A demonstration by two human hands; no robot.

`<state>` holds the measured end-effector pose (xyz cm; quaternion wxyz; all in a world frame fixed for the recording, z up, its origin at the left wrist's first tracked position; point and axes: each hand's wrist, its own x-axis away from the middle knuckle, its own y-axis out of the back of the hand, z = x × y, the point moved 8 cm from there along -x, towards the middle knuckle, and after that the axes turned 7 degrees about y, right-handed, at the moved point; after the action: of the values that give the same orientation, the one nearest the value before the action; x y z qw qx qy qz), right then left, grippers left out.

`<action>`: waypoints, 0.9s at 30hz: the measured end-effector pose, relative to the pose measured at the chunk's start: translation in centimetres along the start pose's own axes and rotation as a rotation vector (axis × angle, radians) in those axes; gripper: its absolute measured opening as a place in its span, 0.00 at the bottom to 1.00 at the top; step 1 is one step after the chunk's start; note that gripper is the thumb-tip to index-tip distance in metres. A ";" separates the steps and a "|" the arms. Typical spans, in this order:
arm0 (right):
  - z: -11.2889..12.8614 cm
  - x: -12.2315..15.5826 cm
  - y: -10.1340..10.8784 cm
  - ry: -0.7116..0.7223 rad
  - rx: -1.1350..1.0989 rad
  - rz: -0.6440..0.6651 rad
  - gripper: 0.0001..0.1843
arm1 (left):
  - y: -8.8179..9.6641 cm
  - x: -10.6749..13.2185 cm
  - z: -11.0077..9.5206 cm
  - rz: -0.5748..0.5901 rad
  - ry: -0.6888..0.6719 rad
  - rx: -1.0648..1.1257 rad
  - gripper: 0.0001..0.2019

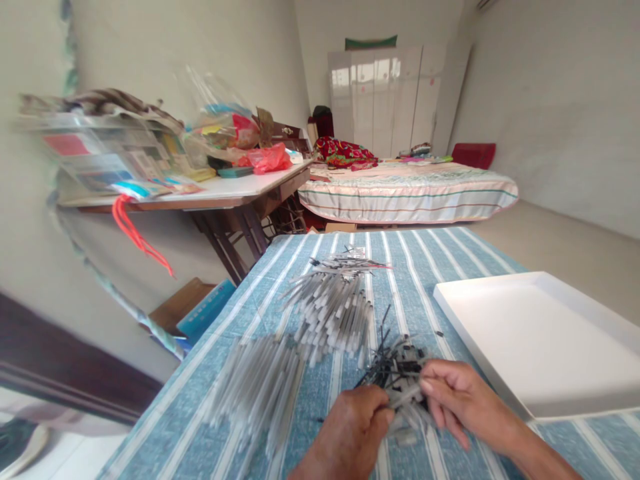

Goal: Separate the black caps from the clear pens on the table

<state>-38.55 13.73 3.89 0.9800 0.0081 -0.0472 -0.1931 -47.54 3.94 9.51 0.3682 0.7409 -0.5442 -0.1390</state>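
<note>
My left hand (353,430) is closed in a pinch on one end of a short translucent plastic tube (404,396). Thumb and forefinger of my right hand (455,399) pinch the tube's other end. Both hands are over a loose pile of small black and grey plastic pieces (395,363), which partly hides behind my fingers. To the left lies a bundle of slim, whitish translucent sticks (257,393), side by side. A bigger heap of similar sticks (333,310) lies farther back, with darker thin ones on its far end.
A shallow white tray (525,405) rests at the right on a blue striped cloth (305,427). One small black piece (439,334) lies near the tray. A side table (240,190) bearing bags and a clear box stands left; a bed (405,200) is beyond.
</note>
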 end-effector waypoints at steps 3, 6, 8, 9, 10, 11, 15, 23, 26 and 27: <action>0.4 -0.1 0.3 0.034 -0.057 0.024 0.17 | 0.1 0.0 0.1 0.015 0.025 0.022 0.11; 0.7 -0.2 1.6 0.053 -0.020 -0.036 0.16 | 0.5 -0.1 0.4 0.019 0.056 0.050 0.11; 0.7 -0.2 2.3 0.037 0.016 -0.086 0.16 | 0.7 -0.1 0.6 0.009 0.067 0.060 0.11; 0.6 -0.2 2.5 0.025 0.028 -0.105 0.17 | 0.8 -0.2 0.6 0.005 0.066 0.062 0.11; 0.6 -0.2 2.6 0.017 0.034 -0.118 0.18 | 0.8 -0.1 0.6 0.003 0.061 0.063 0.11; 0.5 -0.1 2.5 0.015 0.037 -0.129 0.20 | 0.8 -0.1 0.5 0.002 0.055 0.062 0.11; 0.6 0.0 1.6 0.046 0.027 -0.120 0.19 | 0.0 -0.1 0.2 0.013 0.042 0.048 0.11; 1.6 0.2 4.1 0.074 -0.086 -0.309 0.19 | 3.6 0.5 2.4 0.132 0.059 0.109 0.09; 1.5 0.4 5.6 0.061 -0.144 -0.424 0.19 | 7.4 1.2 5.6 0.077 0.173 0.195 0.08; 1.3 0.4 5.7 0.043 -0.144 -0.424 0.18 | 8.5 1.4 6.5 0.028 0.208 0.218 0.07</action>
<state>-36.18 18.90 5.43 0.9162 -0.0481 -0.0099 -0.3976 -56.90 -1.06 11.22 0.3418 0.7792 -0.5254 0.0035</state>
